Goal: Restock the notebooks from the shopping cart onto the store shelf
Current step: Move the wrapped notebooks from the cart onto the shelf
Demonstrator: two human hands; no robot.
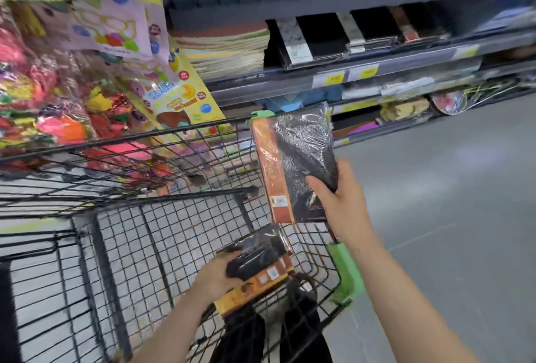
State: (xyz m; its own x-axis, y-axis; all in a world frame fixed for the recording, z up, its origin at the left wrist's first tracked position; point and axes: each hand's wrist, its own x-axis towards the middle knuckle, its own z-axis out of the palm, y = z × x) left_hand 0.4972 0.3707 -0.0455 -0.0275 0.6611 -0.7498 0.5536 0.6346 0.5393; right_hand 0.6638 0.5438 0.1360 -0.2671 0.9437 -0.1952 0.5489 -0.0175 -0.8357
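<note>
My right hand (340, 200) grips a shrink-wrapped black notebook with an orange spine (293, 159), held upright above the right rim of the black wire shopping cart (162, 235). My left hand (216, 277) is closed on a stack of similar black and orange notebooks (258, 267) lying in the cart's near right corner. The store shelf (333, 72) stands ahead, beyond the cart. On it are upright black and marbled notebooks (322, 36) and a pile of pastel ones (226, 49).
Colourful toy packs (66, 92) hang on a rack at the left, close over the cart. Green plastic guards (346, 272) cap the cart's corners. Grey aisle floor (452, 194) stretches to the right. Lower shelves hold wrapped goods (406, 107).
</note>
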